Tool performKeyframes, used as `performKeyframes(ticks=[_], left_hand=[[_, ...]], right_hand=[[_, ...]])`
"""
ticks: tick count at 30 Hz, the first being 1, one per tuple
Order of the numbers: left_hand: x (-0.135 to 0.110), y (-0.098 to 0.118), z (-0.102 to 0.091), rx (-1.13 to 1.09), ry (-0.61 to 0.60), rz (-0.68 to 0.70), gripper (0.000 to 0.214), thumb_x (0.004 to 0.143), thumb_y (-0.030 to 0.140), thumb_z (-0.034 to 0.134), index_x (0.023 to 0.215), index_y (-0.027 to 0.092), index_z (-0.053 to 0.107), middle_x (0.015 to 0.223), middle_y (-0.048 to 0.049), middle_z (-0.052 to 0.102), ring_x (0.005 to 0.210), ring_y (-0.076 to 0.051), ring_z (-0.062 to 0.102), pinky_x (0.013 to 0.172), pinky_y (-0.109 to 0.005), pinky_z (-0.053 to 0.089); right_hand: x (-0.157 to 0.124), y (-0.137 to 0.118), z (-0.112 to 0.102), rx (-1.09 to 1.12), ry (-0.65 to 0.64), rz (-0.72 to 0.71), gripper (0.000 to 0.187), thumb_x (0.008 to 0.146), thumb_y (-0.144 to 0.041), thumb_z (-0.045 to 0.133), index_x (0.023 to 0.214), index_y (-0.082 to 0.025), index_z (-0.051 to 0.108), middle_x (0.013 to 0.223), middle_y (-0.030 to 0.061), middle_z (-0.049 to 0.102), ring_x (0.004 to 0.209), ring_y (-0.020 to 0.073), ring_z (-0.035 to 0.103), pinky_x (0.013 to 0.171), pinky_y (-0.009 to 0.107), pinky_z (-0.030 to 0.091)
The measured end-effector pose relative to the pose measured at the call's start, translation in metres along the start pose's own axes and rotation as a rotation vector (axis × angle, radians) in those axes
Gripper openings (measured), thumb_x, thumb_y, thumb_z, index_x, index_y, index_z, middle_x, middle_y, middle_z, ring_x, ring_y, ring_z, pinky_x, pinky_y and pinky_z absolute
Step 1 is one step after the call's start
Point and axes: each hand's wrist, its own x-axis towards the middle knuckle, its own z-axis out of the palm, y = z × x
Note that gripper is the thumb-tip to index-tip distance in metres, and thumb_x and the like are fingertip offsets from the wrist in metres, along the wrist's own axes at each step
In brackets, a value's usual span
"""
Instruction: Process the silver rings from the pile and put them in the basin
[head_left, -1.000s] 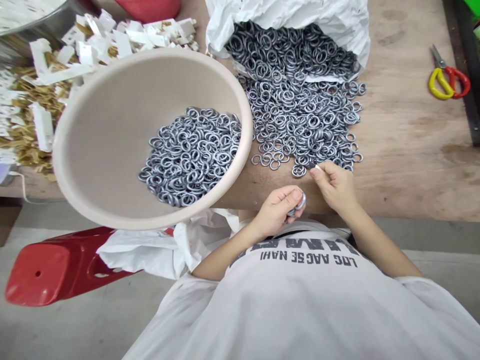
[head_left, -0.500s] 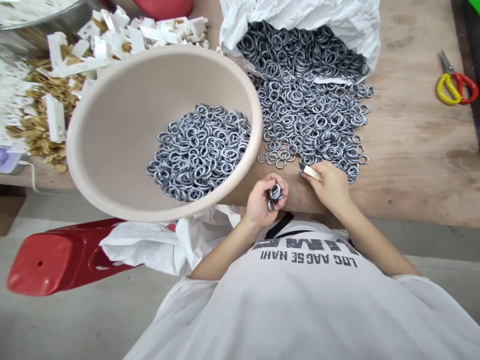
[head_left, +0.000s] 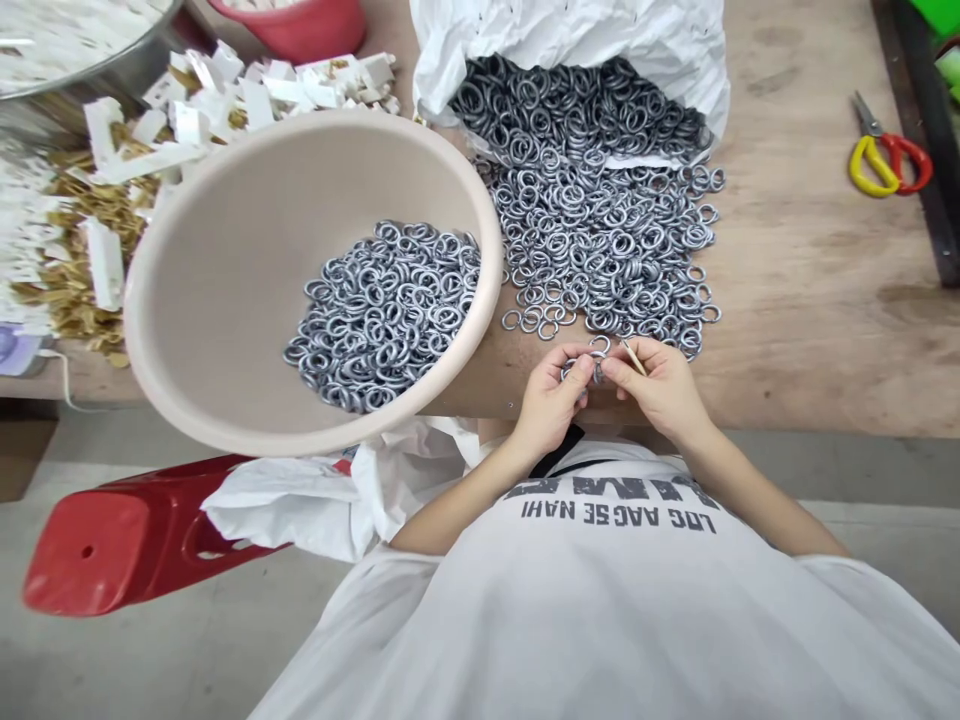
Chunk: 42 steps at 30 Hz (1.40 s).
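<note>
My left hand is closed around several grey metal rings, which show between its thumb and fingers. Touching the same rings with thumb and fingertips is my right hand. It also grips a narrow, pale, flat tool, whose exact kind I cannot make out. Both hands meet over the front edge of the wooden table. Just beyond them spreads a heap of loose metal rings, spilling from a white sack. To the left, a large beige basin holds a pile of similar rings.
White plastic parts and golden pieces lie left of the basin. A steel bowl and a red bowl stand behind. Scissors lie at the right. A red stool stands below the table, near white sacking.
My hands have come together: the right moved left to the rings in my left hand, which has turned and risen slightly. The view has shifted a little.
</note>
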Motion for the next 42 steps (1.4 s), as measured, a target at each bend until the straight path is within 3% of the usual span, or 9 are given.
performKeyframes(ticks=[4,9,13,18,21,28,34,39,42], left_hand=[[-0.001,-0.002,0.001,0.075,-0.061,0.046,0.036,0.086,0.053,0.070,0.086,0.017,0.062,0.067,0.0045,0.055,0.050,-0.004,0.045,0.045,-0.015,0.038],[-0.005,0.005,0.001,-0.034,-0.144,-0.103,0.038,0.083,0.054,0.072,0.084,0.018,0.060,0.059,0.0053,0.052,0.046,-0.005,0.041,0.039,-0.014,0.032],[-0.008,0.011,0.002,-0.110,-0.145,-0.183,0.040,0.081,0.054,0.074,0.084,0.017,0.059,0.058,0.0051,0.052,0.044,-0.004,0.040,0.037,-0.013,0.029],[-0.009,0.017,0.000,-0.210,-0.089,-0.211,0.040,0.082,0.054,0.073,0.079,0.018,0.055,0.055,0.0063,0.050,0.040,-0.004,0.037,0.035,-0.013,0.028],[-0.009,0.018,-0.001,-0.237,-0.049,-0.189,0.038,0.082,0.051,0.074,0.081,0.017,0.057,0.057,0.0065,0.050,0.040,-0.004,0.038,0.034,-0.013,0.029],[-0.009,0.019,0.000,-0.233,-0.023,-0.176,0.039,0.082,0.052,0.074,0.080,0.016,0.059,0.059,0.0067,0.050,0.040,-0.003,0.037,0.034,-0.013,0.030],[-0.011,0.019,-0.002,-0.208,-0.086,-0.192,0.041,0.080,0.052,0.075,0.075,0.016,0.056,0.057,0.0068,0.047,0.041,-0.003,0.035,0.035,-0.014,0.028],[-0.021,0.013,-0.005,-0.065,-0.245,-0.289,0.043,0.079,0.054,0.076,0.073,0.014,0.060,0.057,0.0029,0.054,0.043,-0.004,0.041,0.037,-0.015,0.028],[-0.019,0.013,-0.004,-0.150,-0.098,-0.253,0.041,0.079,0.053,0.076,0.077,0.016,0.058,0.061,0.0048,0.052,0.044,-0.003,0.040,0.037,-0.013,0.029]], right_hand=[[-0.007,-0.004,0.001,-0.065,0.011,-0.054,0.035,0.080,-0.048,0.079,0.073,-0.019,0.059,0.065,-0.0037,0.055,0.058,0.0102,0.048,0.054,0.024,0.041],[-0.010,0.000,0.002,-0.099,-0.009,-0.185,0.031,0.081,-0.045,0.079,0.098,-0.023,0.065,0.087,0.0005,0.065,0.077,0.0161,0.059,0.072,0.031,0.049],[-0.011,0.001,0.001,-0.181,-0.045,-0.248,0.028,0.090,-0.048,0.069,0.099,-0.022,0.064,0.083,0.0005,0.066,0.075,0.0172,0.061,0.070,0.031,0.048],[-0.017,-0.007,0.000,-0.590,0.007,-0.567,0.024,0.096,-0.043,0.060,0.098,-0.020,0.067,0.085,0.0033,0.067,0.076,0.0167,0.060,0.069,0.029,0.043],[-0.020,-0.009,0.000,-0.806,0.021,-0.646,0.024,0.096,-0.040,0.060,0.087,-0.020,0.067,0.076,0.0022,0.063,0.068,0.0147,0.056,0.062,0.028,0.038],[-0.022,-0.008,0.004,-0.929,0.023,-0.667,0.027,0.095,-0.043,0.062,0.083,-0.020,0.069,0.074,0.0010,0.063,0.068,0.0135,0.057,0.062,0.027,0.037],[-0.020,-0.006,0.001,-0.852,-0.027,-0.611,0.027,0.097,-0.041,0.059,0.081,-0.021,0.067,0.073,0.0003,0.064,0.067,0.0139,0.056,0.063,0.028,0.036],[-0.002,-0.007,-0.022,-0.636,0.206,-0.377,0.031,0.099,-0.046,0.054,0.083,-0.023,0.066,0.069,-0.0007,0.061,0.064,0.0156,0.053,0.063,0.029,0.037],[-0.002,-0.007,-0.023,-0.577,0.177,-0.368,0.028,0.098,-0.046,0.056,0.086,-0.023,0.065,0.071,-0.0006,0.060,0.065,0.0157,0.053,0.063,0.029,0.038]])
